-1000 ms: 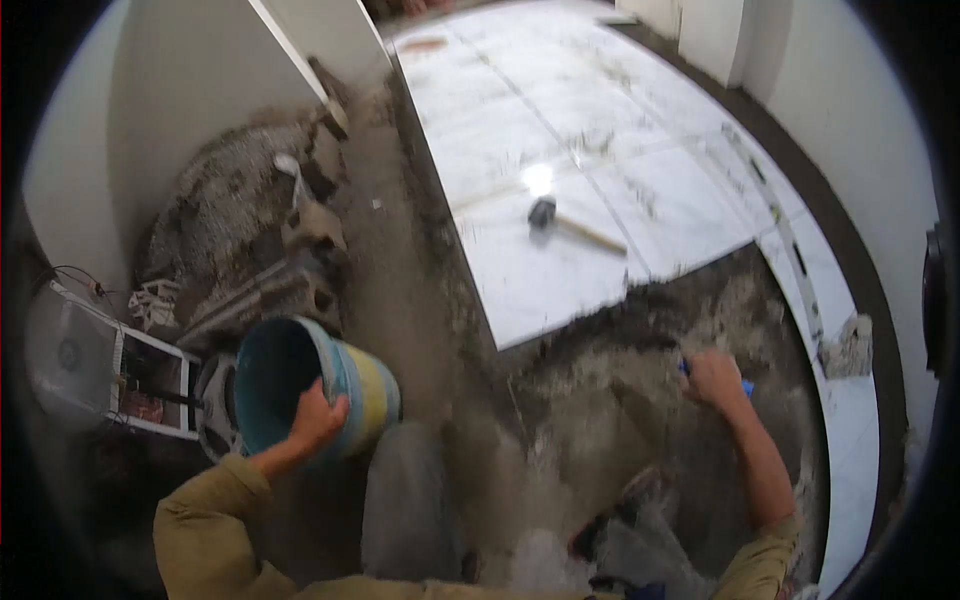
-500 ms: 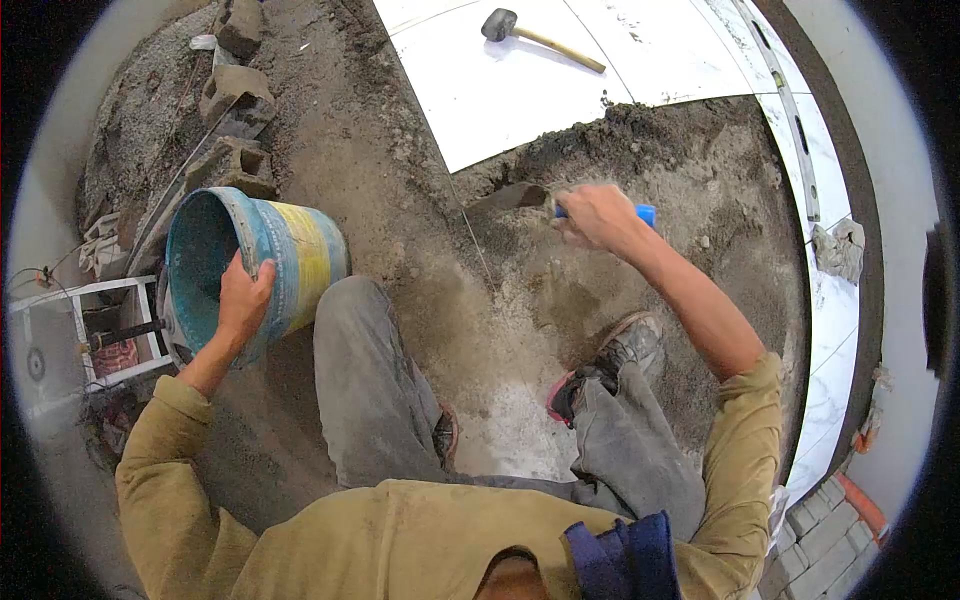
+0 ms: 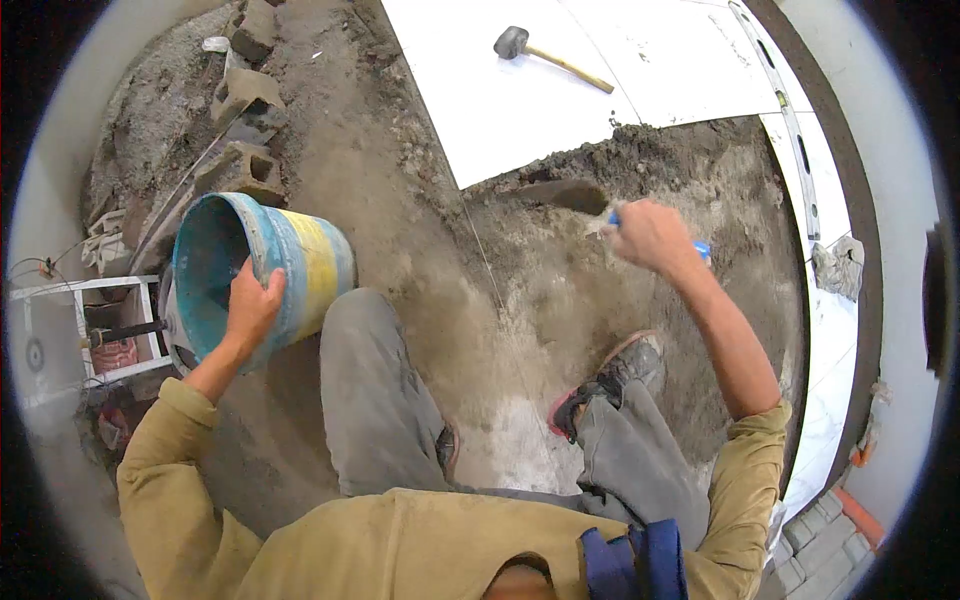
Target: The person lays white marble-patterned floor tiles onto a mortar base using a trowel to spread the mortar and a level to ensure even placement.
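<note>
My left hand grips the rim of a tilted blue bucket with a yellow band, its mouth facing left. The fingers are inside the rim and the thumb lies outside. My right hand is closed round the blue handle of a trowel. The trowel's blade points left, at the edge of the dark mortar beside the white tiles.
A rubber mallet lies on the tiles. A level rests along the right tile strip, near a crumpled cloth. Concrete blocks line the left side. A thin string crosses the ground.
My right hand has moved right and slightly down with the trowel, and more of the blade shows. The whole view has shifted slightly; my left hand still holds the bucket.
</note>
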`<state>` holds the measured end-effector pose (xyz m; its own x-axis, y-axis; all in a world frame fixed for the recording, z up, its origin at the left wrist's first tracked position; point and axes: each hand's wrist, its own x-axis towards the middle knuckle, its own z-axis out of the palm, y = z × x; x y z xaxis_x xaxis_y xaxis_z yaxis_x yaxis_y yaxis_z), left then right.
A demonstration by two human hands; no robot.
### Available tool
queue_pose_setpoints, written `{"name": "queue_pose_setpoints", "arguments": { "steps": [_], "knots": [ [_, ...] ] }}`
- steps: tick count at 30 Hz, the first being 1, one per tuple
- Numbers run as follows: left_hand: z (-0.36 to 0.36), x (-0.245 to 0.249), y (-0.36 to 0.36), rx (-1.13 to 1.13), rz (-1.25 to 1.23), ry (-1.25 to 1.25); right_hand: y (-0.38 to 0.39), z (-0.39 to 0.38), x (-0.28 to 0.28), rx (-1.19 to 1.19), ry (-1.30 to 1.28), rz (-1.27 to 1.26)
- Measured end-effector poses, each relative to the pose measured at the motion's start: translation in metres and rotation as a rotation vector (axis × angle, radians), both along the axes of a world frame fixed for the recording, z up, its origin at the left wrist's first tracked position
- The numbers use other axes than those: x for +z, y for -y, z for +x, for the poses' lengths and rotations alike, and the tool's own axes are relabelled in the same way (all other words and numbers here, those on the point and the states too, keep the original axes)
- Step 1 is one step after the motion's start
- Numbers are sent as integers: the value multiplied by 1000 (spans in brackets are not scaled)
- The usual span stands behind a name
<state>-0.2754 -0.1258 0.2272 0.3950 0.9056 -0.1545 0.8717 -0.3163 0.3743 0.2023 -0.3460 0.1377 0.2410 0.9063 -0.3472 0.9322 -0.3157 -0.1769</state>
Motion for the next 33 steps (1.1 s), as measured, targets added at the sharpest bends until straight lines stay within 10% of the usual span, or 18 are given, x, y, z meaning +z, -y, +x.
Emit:
{"name": "queue_pose_setpoints", "arguments": {
  "steps": [9, 19, 25, 28, 33],
  "knots": [
    [-16, -15, -8, 6, 105, -71, -39, -37, -78, 141, -157, 316],
    [4, 15, 6, 14, -13, 6, 50, 61, -27, -355, -82, -144],
    [9, 19, 11, 51, -19, 18, 116, 17, -15, -539, -318, 429],
    [0, 10, 7, 31, -16, 38, 137, 18, -94, -371, -342, -16],
    [2, 12, 7, 33, -27, 52, 137, -8, -62, -608, -319, 178]
  ]
}}
